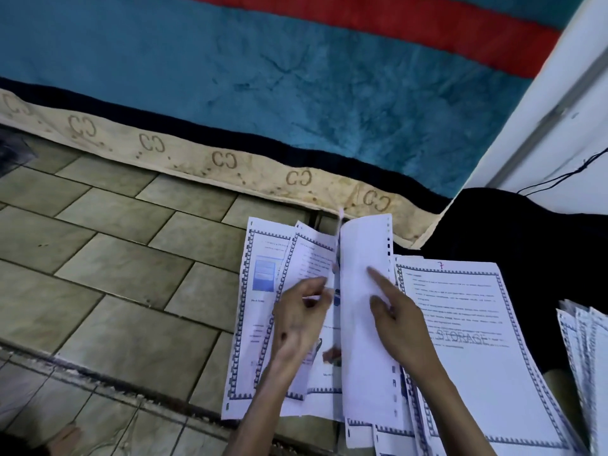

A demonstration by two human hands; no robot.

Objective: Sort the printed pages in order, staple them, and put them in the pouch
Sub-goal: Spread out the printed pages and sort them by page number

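Printed pages with blue patterned borders lie spread on the tiled floor. My left hand (pixel 301 319) pinches the edge of a lifted page (pixel 309 258) over the left pile (pixel 250 324). My right hand (pixel 399 319) rests on the blank back of a turned-up sheet (pixel 362 324), index finger stretched out along it. To the right lies a page marked 7 (pixel 467 327) with the word STORAGE on it. Another stack of pages (pixel 582 357) sits at the far right edge. No stapler or pouch is in view.
A mattress with a teal and red blanket (pixel 263 70) runs along the back, its beige edge (pixel 214 159) near the pages. Dark cloth (pixel 526 232) lies under the right pages. A white wall (pixel 559 126) with a black cable stands at right. A foot (pixel 64 437) shows bottom left.
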